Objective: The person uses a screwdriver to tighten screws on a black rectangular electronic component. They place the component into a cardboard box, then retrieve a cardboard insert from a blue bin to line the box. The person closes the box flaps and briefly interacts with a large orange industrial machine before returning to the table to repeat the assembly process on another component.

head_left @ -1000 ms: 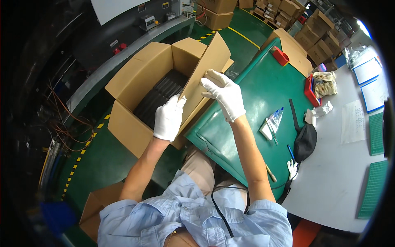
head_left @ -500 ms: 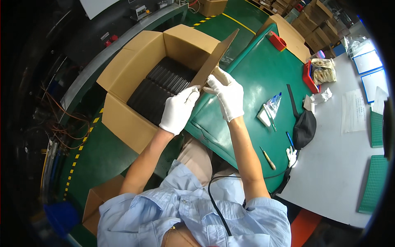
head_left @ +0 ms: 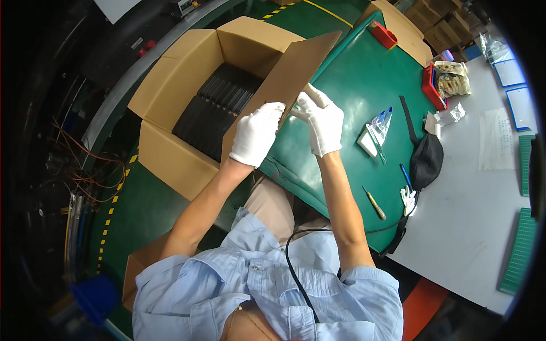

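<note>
A: What did the head view show of the grip?

B: The white-gloved left hand (head_left: 256, 133) was closed on the near part of a cardboard panel (head_left: 287, 74), its fingers curled over the edge. The right hand (head_left: 321, 122) was just to the right of that grip, fingers part-bent, thumb and forefinger at the same edge. Whether they bore on it could not be told.

A: And where did the panel stand?

B: It was tilted, rising away from the grip, between the mouth of the box (head_left: 185, 165) to the grip's left and the green table (head_left: 352, 85) to its right. Black pieces (head_left: 211, 116) lay in rows inside the box, left of the grip. Whether the panel was hinged or loose could not be established.

A: What risks were noted?

B: In judgement, three. A hold on one thin edge, near one end, could have let the panel slip and drop against the black pieces. A hard pinch could have creased the board. A cable (head_left: 294, 278) ran nearer the body than the grip; a sudden pull of the right arm could have snagged it.
</note>
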A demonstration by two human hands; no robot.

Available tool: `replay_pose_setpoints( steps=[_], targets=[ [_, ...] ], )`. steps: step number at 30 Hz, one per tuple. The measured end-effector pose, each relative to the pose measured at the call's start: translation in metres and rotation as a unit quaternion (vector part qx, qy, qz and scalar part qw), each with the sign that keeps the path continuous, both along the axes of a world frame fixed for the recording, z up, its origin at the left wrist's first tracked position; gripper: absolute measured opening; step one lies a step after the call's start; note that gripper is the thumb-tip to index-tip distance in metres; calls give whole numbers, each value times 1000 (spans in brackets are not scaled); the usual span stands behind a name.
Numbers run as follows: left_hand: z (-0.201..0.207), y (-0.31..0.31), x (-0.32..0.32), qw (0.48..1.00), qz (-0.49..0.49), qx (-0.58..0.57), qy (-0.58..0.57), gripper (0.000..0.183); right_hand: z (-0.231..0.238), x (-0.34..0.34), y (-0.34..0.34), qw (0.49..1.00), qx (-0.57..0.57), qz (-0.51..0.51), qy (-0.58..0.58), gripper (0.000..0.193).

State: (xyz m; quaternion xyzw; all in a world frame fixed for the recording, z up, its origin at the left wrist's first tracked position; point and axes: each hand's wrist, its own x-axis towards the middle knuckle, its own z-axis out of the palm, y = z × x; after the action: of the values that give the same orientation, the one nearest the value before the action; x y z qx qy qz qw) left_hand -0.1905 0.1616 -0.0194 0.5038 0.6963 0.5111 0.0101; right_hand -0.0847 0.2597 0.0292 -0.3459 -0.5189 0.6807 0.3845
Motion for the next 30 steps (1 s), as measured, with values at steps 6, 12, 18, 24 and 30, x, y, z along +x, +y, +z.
replay_pose_setpoints(
  steps=[6,12,18,24,30],
  targets=[
    [4,5,-3,996,5,-34,-79,19,-12,5,12,999,22,-13,-48,38],
    [1,13,6,977,-54,-29,-203,21,-17,9,19,983,103,-75,-129,29],
    [3,16,11,991,-45,-70,-103,18,-23,15,17,988,85,-79,-104,30],
    [-4,24,13,997,-35,-57,30,14,-25,18,19,985,107,-77,-109,33],
    [-10,29,19,996,-35,-70,50,15,-29,25,17,993,69,-66,-66,35]
  ],
)
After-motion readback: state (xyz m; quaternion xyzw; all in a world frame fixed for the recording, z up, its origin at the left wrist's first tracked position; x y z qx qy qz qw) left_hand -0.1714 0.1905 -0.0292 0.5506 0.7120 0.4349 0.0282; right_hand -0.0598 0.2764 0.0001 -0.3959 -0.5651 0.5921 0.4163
